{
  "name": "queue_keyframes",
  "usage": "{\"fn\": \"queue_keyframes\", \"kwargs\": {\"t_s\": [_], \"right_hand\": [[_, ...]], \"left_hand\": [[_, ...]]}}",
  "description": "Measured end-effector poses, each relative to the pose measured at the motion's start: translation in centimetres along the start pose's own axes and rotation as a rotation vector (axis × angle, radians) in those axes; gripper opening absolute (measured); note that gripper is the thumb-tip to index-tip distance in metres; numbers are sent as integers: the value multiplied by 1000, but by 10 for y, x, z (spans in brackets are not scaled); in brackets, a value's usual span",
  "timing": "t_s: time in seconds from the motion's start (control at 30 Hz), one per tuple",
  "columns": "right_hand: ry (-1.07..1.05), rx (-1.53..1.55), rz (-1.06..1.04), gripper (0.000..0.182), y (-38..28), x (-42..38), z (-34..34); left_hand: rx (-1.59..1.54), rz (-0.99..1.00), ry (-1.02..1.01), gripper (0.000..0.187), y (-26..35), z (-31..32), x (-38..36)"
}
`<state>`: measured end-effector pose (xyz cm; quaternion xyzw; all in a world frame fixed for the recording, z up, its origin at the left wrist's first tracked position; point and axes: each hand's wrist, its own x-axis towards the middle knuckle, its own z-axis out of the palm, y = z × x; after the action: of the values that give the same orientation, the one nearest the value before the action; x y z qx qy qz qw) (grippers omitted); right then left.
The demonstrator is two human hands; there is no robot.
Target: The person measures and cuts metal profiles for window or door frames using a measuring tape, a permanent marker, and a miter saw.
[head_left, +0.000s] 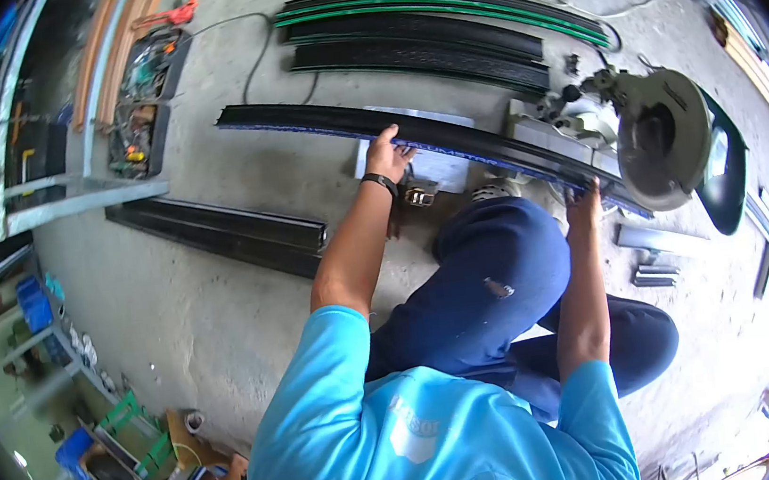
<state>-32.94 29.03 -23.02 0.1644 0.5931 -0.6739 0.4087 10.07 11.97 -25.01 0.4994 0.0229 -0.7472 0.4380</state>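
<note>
**Inspector A:** Head view, looking straight down over a blue-shirted person crouched on a concrete floor (219, 287). Report on the hands, please.

**Inspector B:** The left hand (388, 152), with a dark band at the wrist, rests on top of a long black profile (448, 133), fingers curled over its far edge. It is closed on the strip. The right hand (584, 206) grips the same profile lower right in the frame, just beside the blade guard of the chop saw (662, 137).

**Inspector A:** Orientation of the profile?

**Inspector B:** Its long axis runs from upper left of centre down to the right, ending by the saw. It lies ahead of the knees, across the saw's base. The free end extends well past the left hand toward the upper left; the right hand is the one nearer the blade.

**Inspector A:** Surroundings?

**Inspector B:** More black strips with green edges (436, 25) lie at the top of the frame, well apart from the hands. A second dark length (223, 235) sits on the floor at centre left. A tool tray (142, 106) is at upper left. Short metal offcuts (652, 257) lie at the right, beneath the saw.
</note>
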Motion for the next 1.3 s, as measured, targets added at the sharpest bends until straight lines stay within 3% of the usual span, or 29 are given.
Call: {"fn": "queue_keyframes", "kwargs": {"t_s": [0.03, 0.2, 0.3, 0.37, 0.47, 0.5, 0.57, 0.67, 0.73, 0.83, 0.9, 1.0, 1.03, 1.07, 1.1, 1.2, 1.27, 1.3], "right_hand": [[93, -35, 28, 40, -2, -1, 12], [51, -144, 121, 26, -1, 12, 8], [27, -277, 102, 30, -5, 5, 11], [-92, -432, 82, 39, -12, -7, 14], [-143, -824, 167, 53, -22, -24, 17], [-147, -923, 171, 55, -22, -22, 17], [-172, -903, 119, 52, -17, -38, 15], [-329, -694, 170, 44, 7, -67, 6], [-384, -609, 277, 43, 34, -78, -3], [-475, -561, 386, 49, 57, -88, -6], [-502, -406, 340, 59, 58, -115, 10], [-539, -330, 330, 86, 63, -137, 41], [-558, -298, 313, 80, 74, -137, 52], [-636, -214, 451, 70, 83, -137, 59], [-716, -185, 539, 67, 69, -152, 70], [-752, -130, 471, 39, 38, -182, 81], [-859, -236, 407, 26, 36, -172, 81], [-895, -282, 412, 24, 38, -164, 78]], "left_hand": [[-6, -9, 15, 35, -2, 4, 5], [-9, -9, 30, 49, -20, -17, 54], [39, -26, 39, 48, -17, -22, 52], [167, -58, 122, 34, -8, -8, 31], [692, -123, 115, 38, -6, -29, 38], [897, -34, 29, 46, -11, -35, 35], [1459, 489, 129, 55, -40, -34, 1], [2033, 827, -315, 69, -66, -34, -59], [2274, 858, -369, 58, -77, -44, -67], [2302, 707, -424, 56, -79, -41, -53], [1994, 679, -392, 69, -74, -14, -69], [1438, 503, -501, 60, -64, 39, -115], [1327, 503, -590, 56, -63, 63, -134], [1214, 500, -673, 52, -62, 81, -146], [1233, 375, -651, 42, -60, 95, -145], [1314, 525, -498, 51, -59, 120, -137], [1288, 627, -738, 50, -66, 125, -115], [1228, 455, -726, 48, -69, 126, -109]]}}
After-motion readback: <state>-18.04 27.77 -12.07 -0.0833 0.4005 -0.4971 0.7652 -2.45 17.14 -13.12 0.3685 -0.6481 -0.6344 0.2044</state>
